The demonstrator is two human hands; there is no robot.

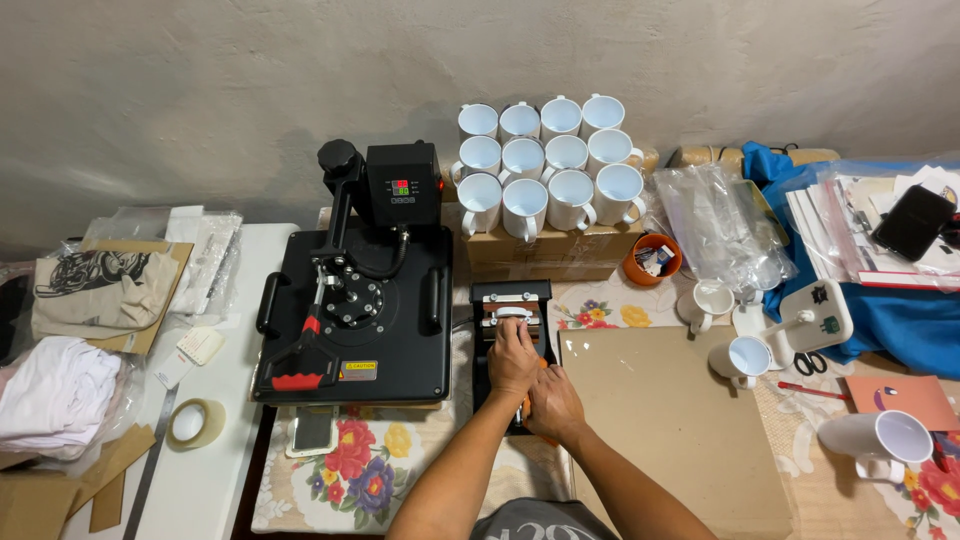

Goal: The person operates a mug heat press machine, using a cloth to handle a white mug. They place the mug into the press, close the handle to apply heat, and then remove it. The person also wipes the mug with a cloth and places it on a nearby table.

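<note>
both hands work on the small mug press (512, 300), which sits on the table between the large black heat press (350, 320) and a bare brown board (660, 420). left hand (512, 358) lies palm down over the press's middle, fingers curled toward the white mug (510, 314) clamped in the cradle; whether it actually grips the mug, i cannot tell. right hand (552, 404) is closed around the near end of the press, where an orange part shows just beneath it, probably the lever, held low to brace the unit. twelve blank white mugs (545, 165) stand in rows on a cardboard box (545, 250) just behind, within easy reach. loose mugs (745, 355) wait to the right, near the scissors (810, 362). tape roll (192, 422) sits far left.
</note>
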